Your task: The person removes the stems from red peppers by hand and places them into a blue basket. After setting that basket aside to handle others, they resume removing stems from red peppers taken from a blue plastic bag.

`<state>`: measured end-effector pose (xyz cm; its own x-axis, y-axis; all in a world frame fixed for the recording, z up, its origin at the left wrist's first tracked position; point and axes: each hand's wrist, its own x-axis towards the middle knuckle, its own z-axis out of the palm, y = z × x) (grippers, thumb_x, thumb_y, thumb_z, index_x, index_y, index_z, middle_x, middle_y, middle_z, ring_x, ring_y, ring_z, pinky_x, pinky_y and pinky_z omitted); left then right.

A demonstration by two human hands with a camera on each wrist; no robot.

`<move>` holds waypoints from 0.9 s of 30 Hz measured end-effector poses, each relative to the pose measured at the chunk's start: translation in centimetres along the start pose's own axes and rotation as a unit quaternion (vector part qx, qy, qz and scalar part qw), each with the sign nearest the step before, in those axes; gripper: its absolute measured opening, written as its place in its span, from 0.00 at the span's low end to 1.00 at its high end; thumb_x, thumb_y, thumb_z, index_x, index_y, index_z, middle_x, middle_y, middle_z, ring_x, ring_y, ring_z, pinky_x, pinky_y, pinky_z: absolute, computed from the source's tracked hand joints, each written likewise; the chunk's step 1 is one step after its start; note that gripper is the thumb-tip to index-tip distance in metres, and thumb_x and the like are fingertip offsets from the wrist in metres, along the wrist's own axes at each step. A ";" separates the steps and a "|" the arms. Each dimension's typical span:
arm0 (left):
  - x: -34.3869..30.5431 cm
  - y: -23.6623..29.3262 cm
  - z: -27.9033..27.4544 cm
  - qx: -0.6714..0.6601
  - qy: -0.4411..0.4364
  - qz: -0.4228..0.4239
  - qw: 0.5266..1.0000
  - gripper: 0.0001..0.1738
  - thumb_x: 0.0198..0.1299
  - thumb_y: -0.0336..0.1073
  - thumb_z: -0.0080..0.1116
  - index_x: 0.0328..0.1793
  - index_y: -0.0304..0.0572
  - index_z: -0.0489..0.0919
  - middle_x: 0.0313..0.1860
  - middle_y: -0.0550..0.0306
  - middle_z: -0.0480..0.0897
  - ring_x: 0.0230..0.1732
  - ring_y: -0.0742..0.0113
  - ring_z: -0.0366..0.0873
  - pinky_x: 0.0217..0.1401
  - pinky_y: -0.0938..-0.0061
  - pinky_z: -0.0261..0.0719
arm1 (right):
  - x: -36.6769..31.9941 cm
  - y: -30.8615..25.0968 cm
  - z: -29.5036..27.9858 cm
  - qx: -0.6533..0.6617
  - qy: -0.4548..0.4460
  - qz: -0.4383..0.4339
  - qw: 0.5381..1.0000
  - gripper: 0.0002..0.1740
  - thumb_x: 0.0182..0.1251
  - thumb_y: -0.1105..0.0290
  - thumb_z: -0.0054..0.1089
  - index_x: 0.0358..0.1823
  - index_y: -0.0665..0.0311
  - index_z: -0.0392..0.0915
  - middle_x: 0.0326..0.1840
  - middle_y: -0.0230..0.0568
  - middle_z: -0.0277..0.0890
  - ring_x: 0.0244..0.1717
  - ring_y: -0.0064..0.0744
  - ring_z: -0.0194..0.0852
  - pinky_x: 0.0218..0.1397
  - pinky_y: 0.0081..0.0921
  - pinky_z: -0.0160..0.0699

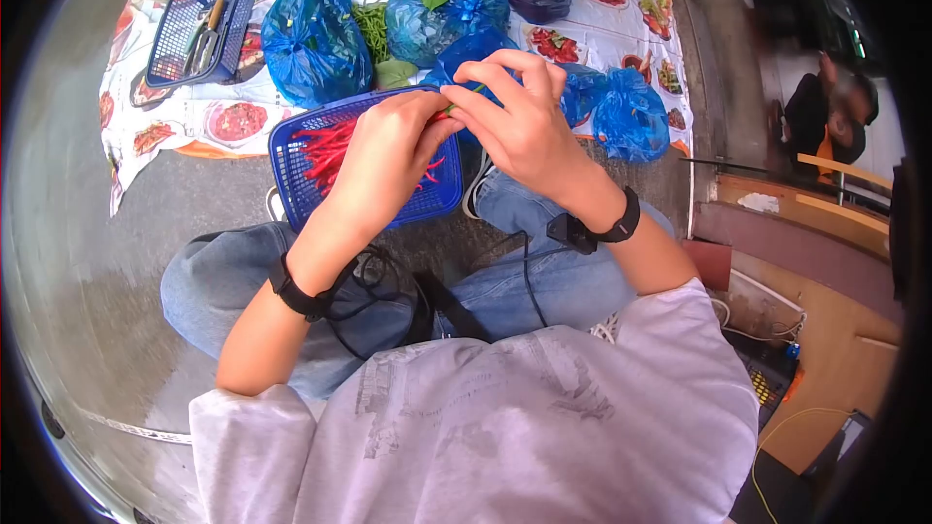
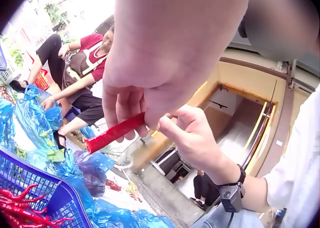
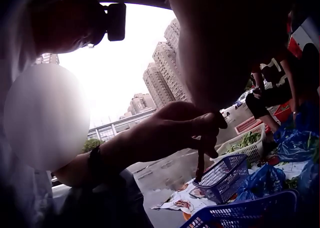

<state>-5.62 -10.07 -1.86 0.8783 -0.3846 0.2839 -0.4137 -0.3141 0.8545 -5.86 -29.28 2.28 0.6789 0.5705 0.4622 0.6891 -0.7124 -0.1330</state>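
Observation:
A red chili (image 2: pixel 117 133) is held between the fingers of my left hand (image 1: pixel 383 150), its cut or broken end pointing out in the left wrist view. My right hand (image 1: pixel 524 126) meets the left fingertips and pinches at the chili's green stem end (image 1: pixel 449 111), with its other fingers bent above. In the right wrist view the chili (image 3: pixel 201 160) hangs dark below the left hand (image 3: pixel 175 128). Under both hands, the blue basket (image 1: pixel 285 175) holds many red chilies (image 1: pixel 328 150).
Tied blue bags (image 1: pixel 316 44) and green beans (image 1: pixel 372 31) lie on a patterned sheet (image 1: pixel 233 121) beyond the basket. Another blue basket (image 1: pixel 165 49) at the upper left holds scissors or a tool with a wooden handle (image 1: pixel 215 16). A seated person (image 2: pixel 82 72) is across the sheet.

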 end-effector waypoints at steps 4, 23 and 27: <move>-0.1 0.2 -0.3 0.007 -0.015 -0.022 1.000 0.12 0.61 0.32 0.70 0.47 0.31 0.85 0.38 0.42 0.85 0.38 0.44 0.84 0.43 0.62 0.81 | -0.7 0.9 0.1 0.042 -0.026 0.032 0.998 0.07 0.59 0.69 0.69 0.39 0.58 0.86 0.42 0.27 0.81 0.52 0.34 0.73 0.58 0.36 0.58; -0.5 1.5 -0.3 0.070 0.081 0.166 0.980 0.20 0.47 0.21 0.71 0.50 0.34 0.87 0.41 0.54 0.85 0.42 0.58 0.82 0.42 0.68 0.82 | -0.5 1.0 -2.2 0.376 -0.069 0.231 0.895 0.05 0.62 0.74 0.72 0.36 0.68 0.88 0.35 0.40 0.87 0.37 0.30 0.81 0.45 0.28 0.79; -0.2 1.6 -0.3 0.030 0.104 0.166 0.980 0.18 0.47 0.20 0.73 0.47 0.34 0.89 0.39 0.54 0.86 0.41 0.58 0.84 0.43 0.69 0.83 | -0.5 0.7 -2.6 0.427 -0.068 0.287 0.854 0.06 0.64 0.73 0.72 0.38 0.69 0.88 0.35 0.39 0.87 0.38 0.25 0.82 0.45 0.24 0.79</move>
<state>-6.38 -10.24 -0.46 0.7204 -0.2900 0.6301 -0.6927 -0.2544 0.6749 -6.39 -31.14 4.22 0.9504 0.3108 0.0062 0.1256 -0.3656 -0.9223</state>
